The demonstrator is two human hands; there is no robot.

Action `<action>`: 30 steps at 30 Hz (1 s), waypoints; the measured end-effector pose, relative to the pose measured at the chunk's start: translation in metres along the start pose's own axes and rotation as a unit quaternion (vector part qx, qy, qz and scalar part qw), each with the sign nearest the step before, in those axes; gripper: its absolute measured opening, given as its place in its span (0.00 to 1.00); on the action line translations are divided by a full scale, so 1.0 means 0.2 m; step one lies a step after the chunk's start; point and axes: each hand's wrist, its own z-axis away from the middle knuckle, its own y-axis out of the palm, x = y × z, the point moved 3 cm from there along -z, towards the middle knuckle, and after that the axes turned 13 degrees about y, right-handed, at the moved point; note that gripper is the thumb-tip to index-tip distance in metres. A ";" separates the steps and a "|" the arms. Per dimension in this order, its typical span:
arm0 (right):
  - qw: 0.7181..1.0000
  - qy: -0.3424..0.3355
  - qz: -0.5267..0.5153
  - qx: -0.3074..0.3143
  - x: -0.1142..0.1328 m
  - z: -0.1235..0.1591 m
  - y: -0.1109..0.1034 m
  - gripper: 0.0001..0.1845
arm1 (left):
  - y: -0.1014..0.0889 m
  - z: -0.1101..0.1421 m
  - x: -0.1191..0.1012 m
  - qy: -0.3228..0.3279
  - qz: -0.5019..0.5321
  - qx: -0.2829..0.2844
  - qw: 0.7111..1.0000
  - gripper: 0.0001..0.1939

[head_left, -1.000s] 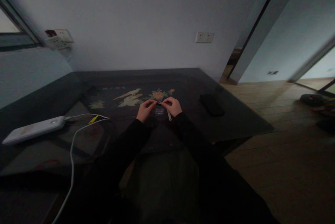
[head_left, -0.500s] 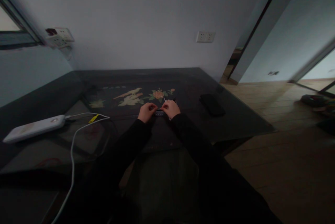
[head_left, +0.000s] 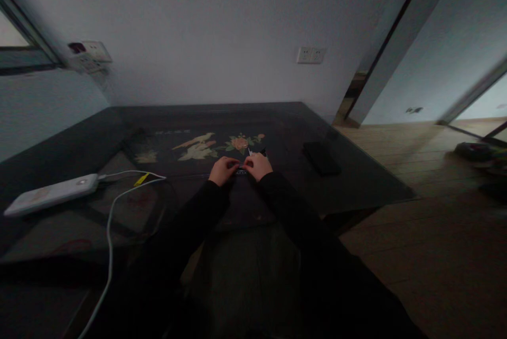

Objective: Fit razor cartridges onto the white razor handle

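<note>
My left hand (head_left: 224, 171) is closed in a pinch low over the dark table, thumb and fingertips together. My right hand (head_left: 258, 166) pinches from the other side, so the fingertips almost meet. Between them is a small thin dark piece, mostly covered by the fingers. Just under the fingertips lies a small rectangular item with white markings (head_left: 241, 172), partly hidden. A thin pale strip (head_left: 249, 151) pokes out beyond my right hand, which covers the rest of it. Beside it a small dark pointed thing (head_left: 264, 152) shows behind the knuckles; its kind is unclear.
The glass-topped table (head_left: 289, 191) carries a bird-and-flower picture (head_left: 240, 143). A black phone-like slab (head_left: 321, 158) lies right of my hands. To the left are a white power strip (head_left: 53, 194) and its white cable (head_left: 110, 233) with a yellow tag (head_left: 141, 179). A wall stands behind.
Both hands have come down and slightly nearer, over the marked rectangular item. My right hand now covers most of the pale strip. In the last half second they have hardly moved.
</note>
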 end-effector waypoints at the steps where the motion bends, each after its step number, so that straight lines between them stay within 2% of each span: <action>1: 1.000 0.001 0.003 0.001 0.00 0.00 0.00 0.08 | 0.00 0.00 0.00 0.000 -0.003 0.004 1.000 0.10; 7: 1.000 0.018 0.023 -0.007 0.01 0.00 -0.02 0.08 | 0.01 0.00 0.00 -0.014 -0.020 0.009 1.000 0.11; 22: 0.998 0.030 0.062 -0.006 0.00 0.00 0.00 0.21 | 0.00 -0.01 -0.01 -0.027 -0.029 0.021 0.999 0.10; 30: 0.998 0.027 0.063 -0.010 0.00 0.00 0.01 0.20 | 0.00 -0.02 -0.02 -0.034 -0.028 0.028 0.999 0.10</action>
